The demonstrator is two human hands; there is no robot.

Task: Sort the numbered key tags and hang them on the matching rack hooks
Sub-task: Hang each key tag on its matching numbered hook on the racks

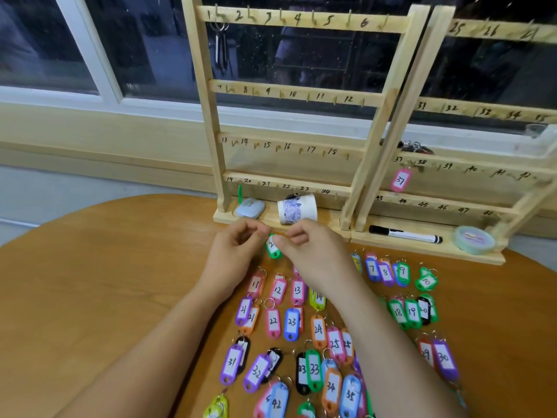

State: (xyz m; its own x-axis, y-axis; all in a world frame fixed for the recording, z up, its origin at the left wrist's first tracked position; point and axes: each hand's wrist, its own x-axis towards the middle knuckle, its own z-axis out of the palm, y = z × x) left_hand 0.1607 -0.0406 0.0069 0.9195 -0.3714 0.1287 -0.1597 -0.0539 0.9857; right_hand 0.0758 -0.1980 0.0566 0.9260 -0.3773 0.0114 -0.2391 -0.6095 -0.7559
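Note:
A green key tag (272,247) hangs between my two hands just above the table, in front of the left wooden rack (289,92). My left hand (238,251) pinches its ring from the left and my right hand (307,248) pinches it from the right. The number on the tag is partly hidden by my fingers. Several numbered tags (297,321) lie in rows on the round wooden table (120,282) below my forearms. The right rack (482,164) carries a pink tag 37 (401,180). Keys hang on hook 1 (220,40).
On the left rack's base lie a grey case (249,208) and a tipped paper cup (297,210). A black marker (405,234) and a roll of tape (474,239) rest on the right rack's base. A window stands behind the racks.

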